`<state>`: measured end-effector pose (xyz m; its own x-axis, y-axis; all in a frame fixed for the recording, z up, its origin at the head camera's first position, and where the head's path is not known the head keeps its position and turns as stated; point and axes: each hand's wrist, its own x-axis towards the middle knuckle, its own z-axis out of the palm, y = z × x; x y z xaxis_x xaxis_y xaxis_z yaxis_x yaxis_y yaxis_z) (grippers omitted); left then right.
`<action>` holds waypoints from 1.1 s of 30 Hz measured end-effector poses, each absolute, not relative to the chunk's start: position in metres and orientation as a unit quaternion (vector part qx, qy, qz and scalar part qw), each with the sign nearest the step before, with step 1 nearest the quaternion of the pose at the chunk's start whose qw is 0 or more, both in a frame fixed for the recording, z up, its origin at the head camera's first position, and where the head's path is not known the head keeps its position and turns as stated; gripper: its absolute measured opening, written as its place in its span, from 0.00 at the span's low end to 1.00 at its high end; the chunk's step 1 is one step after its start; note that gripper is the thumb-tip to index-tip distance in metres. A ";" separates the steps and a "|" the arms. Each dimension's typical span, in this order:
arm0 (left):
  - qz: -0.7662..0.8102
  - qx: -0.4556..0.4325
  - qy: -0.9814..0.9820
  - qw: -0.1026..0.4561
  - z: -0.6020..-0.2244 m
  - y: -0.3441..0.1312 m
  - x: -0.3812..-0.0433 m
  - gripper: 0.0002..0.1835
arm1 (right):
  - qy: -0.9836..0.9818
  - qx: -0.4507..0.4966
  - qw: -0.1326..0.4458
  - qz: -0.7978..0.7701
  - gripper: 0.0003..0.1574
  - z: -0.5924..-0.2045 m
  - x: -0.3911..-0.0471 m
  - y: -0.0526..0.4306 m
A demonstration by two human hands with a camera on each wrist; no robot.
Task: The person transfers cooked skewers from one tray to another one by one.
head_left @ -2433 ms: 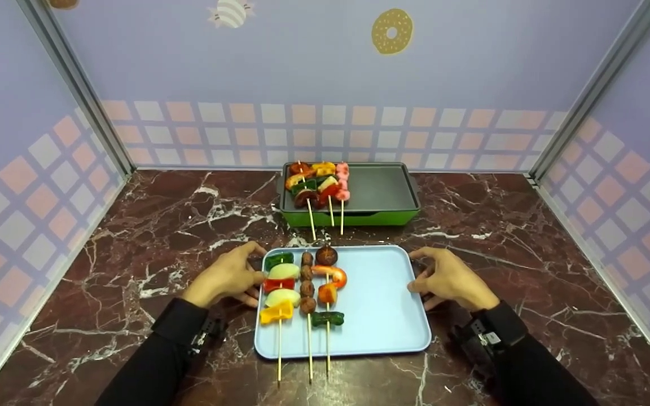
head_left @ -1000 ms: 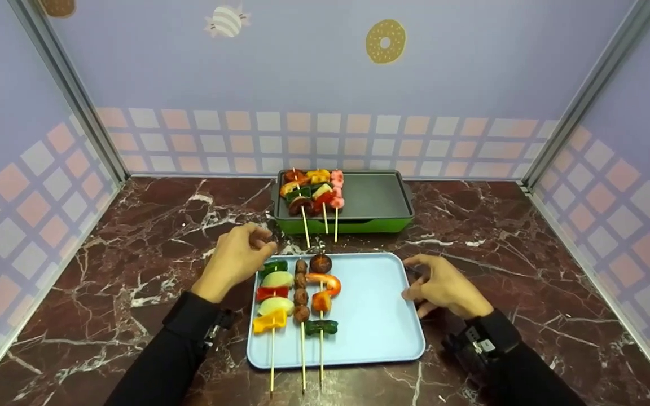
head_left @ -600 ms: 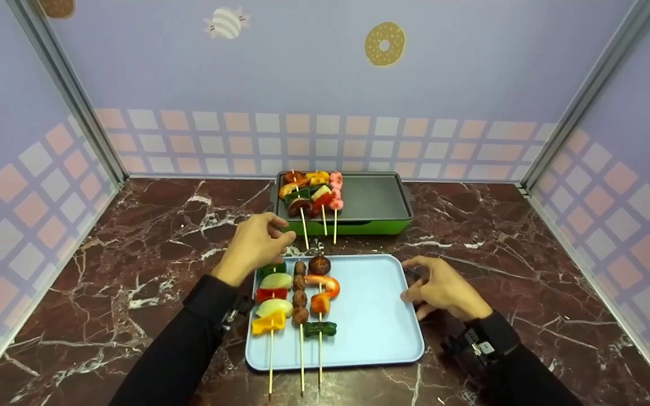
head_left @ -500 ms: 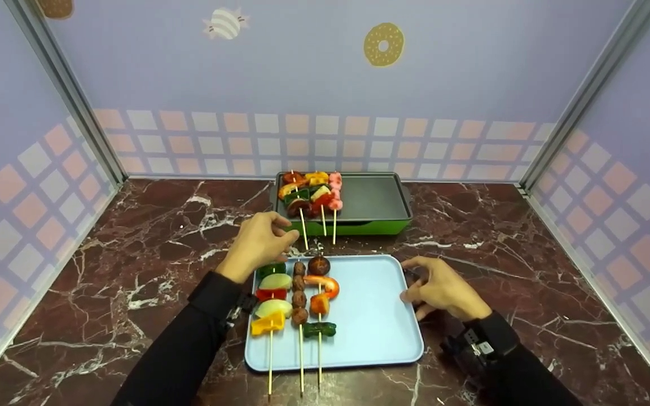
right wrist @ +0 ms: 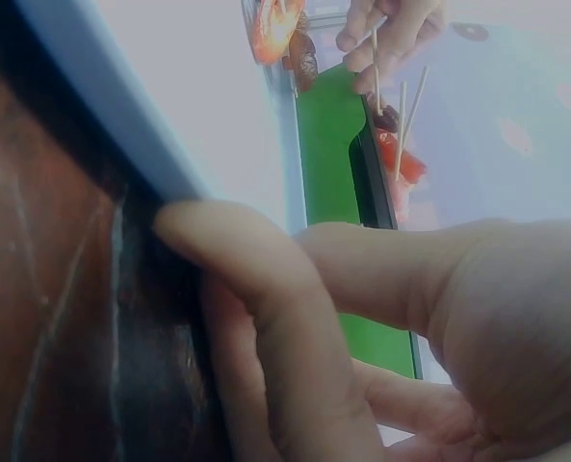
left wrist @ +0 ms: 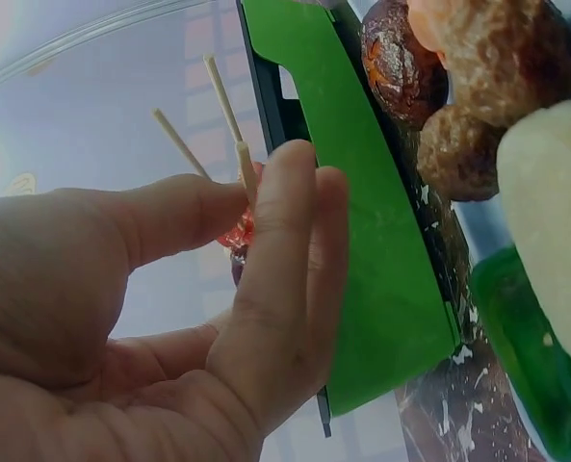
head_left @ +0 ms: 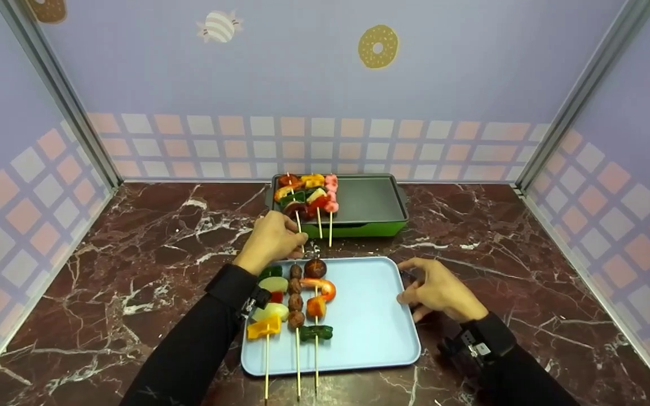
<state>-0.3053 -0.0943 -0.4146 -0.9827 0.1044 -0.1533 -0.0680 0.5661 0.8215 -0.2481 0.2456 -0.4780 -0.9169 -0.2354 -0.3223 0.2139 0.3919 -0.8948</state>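
Currently | left grip (head_left: 270,239) pinches skewer stick (left wrist: 246,162) | right grip (head_left: 440,290) apart, touching tray (head_left: 370,316) edge | narrow gap to grill (head_left: 370,197)

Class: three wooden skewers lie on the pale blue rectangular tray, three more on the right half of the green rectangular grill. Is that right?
Wrong half: in the head view, three wooden skewers lie on the left half of the green grill. The pale blue tray holds three more.

left hand (head_left: 272,239) gone from blue tray (head_left: 367,316) to green grill (head_left: 373,197), now pinching its leftmost skewer stick (head_left: 298,220)
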 end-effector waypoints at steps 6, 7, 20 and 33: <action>0.442 0.015 0.893 0.084 -0.415 -0.093 -0.309 0.18 | 0.812 0.001 0.198 -0.550 0.48 -0.478 -0.249 0.244; 0.441 0.013 0.894 0.084 -0.415 -0.094 -0.309 0.18 | 0.812 0.001 0.198 -0.549 0.48 -0.478 -0.249 0.244; 0.480 0.002 0.872 0.092 -0.410 -0.096 -0.305 0.10 | 0.812 -0.004 0.201 -0.549 0.48 -0.478 -0.248 0.246; 0.506 -0.005 0.857 0.099 -0.410 -0.103 -0.300 0.15 | 0.812 -0.012 0.198 -0.549 0.46 -0.477 -0.246 0.245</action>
<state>-0.3002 -0.1031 -0.4099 -0.9804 0.0913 -0.1747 -0.1088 0.4883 0.8659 -0.2460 0.2451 -0.4772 -0.9213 -0.2378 -0.3077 0.1974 0.3958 -0.8969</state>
